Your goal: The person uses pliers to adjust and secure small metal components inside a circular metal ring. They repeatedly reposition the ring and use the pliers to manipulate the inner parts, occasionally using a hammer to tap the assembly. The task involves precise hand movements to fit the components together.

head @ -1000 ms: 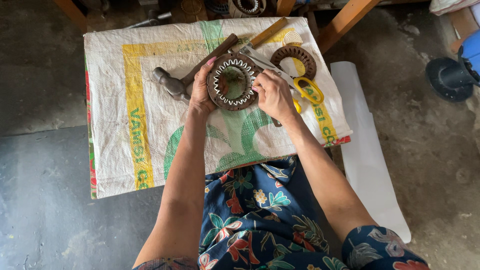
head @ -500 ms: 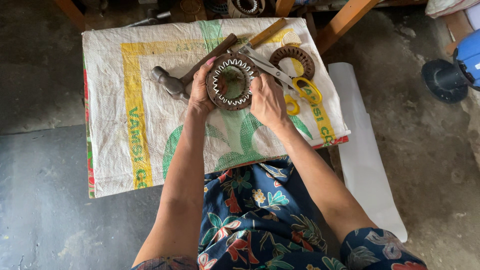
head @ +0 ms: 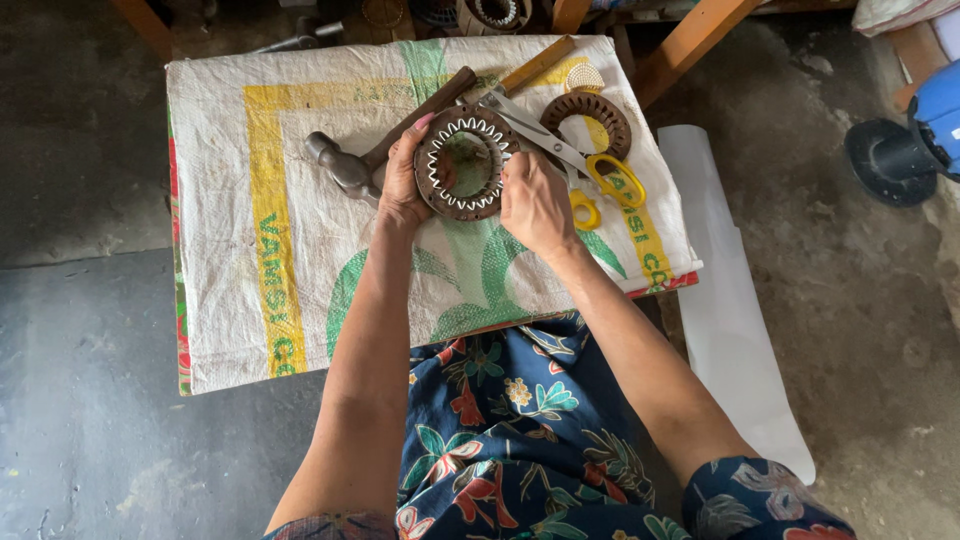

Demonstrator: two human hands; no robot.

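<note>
Both hands hold a brown ring (head: 466,163) just above the worktop (head: 300,250), which is covered by a white woven sack with yellow and green print. The ring has a row of pale zigzag teeth round its inner edge and an open middle. The left hand (head: 402,180) has its fingers clamped on the ring's left rim, thumb on the near face. The right hand (head: 535,205) has its fingers pinched together at the right rim, by the teeth.

The ring looks stiff and fairly light, probably a dry, rough surface that will not slip (whether it is metal or wood I cannot tell). The outer rim seems the safe place to grip; the thin teeth look as if they could bend or snag.

Behind the hands lie a hammer (head: 345,165), scissors with yellow handles (head: 590,170) and a second brown ring (head: 590,115), all well clear of the grip.
</note>
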